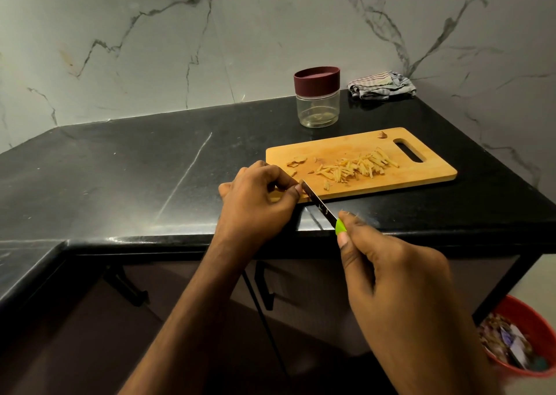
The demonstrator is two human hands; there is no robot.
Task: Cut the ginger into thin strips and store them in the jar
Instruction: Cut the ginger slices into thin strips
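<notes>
- Right hand [388, 277] has its grip wrapped round the green handle of a small knife [320, 204], thumb running up along the handle. Blade points up toward 11 o'clock, and its tip sits right at the near-left corner of the cutting board [427, 166].
- Left hand [255, 197] is curled up at that same corner, thumb and fingertips pinched together right at the knife tip. Can't really tell if there's a scrap of ginger in there, the fingers hide it.
- Ginger strips [358, 166] are in a loose pile mid-board, with a few peel bits [296, 163] over at 9 o'clock of the pile.
- Jar [317, 100] is on the black desk [120, 166] just past the board at 12 o'clock, maroon lid on, looks pretty much empty.
- Crumpled checked cloth [382, 85] at 3 o'clock of the jar, against the marble wall.
- Red bin [523, 337] with trash on the floor, bottom right.
</notes>
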